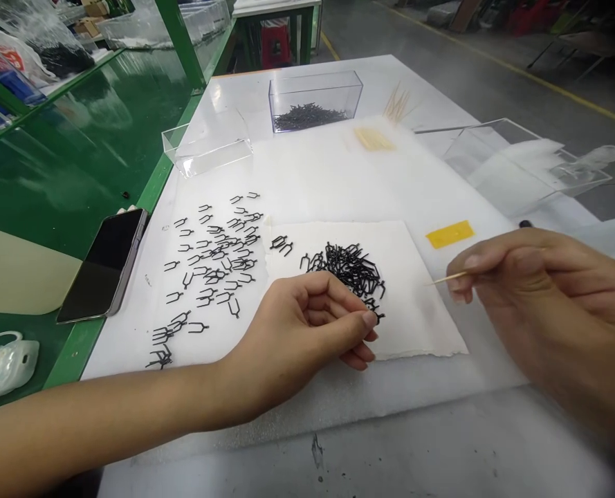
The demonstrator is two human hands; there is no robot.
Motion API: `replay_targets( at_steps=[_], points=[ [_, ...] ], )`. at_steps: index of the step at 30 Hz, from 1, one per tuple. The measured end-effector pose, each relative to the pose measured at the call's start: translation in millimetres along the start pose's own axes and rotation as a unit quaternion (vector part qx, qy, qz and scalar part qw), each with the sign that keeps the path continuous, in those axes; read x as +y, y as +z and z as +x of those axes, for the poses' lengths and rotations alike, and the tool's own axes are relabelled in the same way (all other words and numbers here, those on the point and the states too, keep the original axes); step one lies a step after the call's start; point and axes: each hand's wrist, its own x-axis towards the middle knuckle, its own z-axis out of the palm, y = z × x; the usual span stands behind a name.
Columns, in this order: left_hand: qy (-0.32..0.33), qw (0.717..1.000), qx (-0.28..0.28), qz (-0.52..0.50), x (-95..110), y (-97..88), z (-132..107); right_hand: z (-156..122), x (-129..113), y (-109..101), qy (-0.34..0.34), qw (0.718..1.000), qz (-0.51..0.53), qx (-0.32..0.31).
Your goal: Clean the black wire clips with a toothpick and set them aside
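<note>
My left hand (312, 318) is pinched on a small black fork-shaped part (380, 317), which pokes out past the thumb tip. Just behind those fingers lies a heap of the same black parts (351, 270) on a sheet of white paper (418, 311). My right hand (540, 297), off to the right, grips a wooden toothpick (445, 278) whose tip points left toward the left hand. Many more black forked parts (216, 256) are spread loosely over the white foam sheet (307, 180) to the left of the paper.
A yellow piece (450, 234) lies right of the paper. Farther back are a clear box (315, 104) of black parts, upright toothpicks (398, 104) and an open clear tray (208, 149). A phone (104, 259) rests at the left edge; another clear container (525, 162) stands right.
</note>
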Motion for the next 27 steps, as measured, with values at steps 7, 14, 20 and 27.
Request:
replay_targets(
  at_steps=[7, 14, 20, 27],
  points=[
    [-0.004, 1.000, 0.003, -0.006, 1.6, -1.0, -2.1, -13.0, -1.5, 6.7, -0.002, 0.996, 0.057, -0.065],
    [-0.009, 1.000, 0.000, -0.005, 1.5, 0.2, -1.6, -16.6, -6.6, 8.3, -0.032, 0.994, 0.033, -0.102],
    [-0.015, 1.000, 0.005, -0.003, 2.4, 0.7, -1.4, -13.4, -10.6, 9.7, -0.060, 0.991, -0.036, -0.111],
    [-0.014, 1.000, 0.004, 0.002, 2.5, 1.6, -1.2, -13.3, -10.4, 11.0, -0.060, 0.991, -0.055, -0.103]
  ],
)
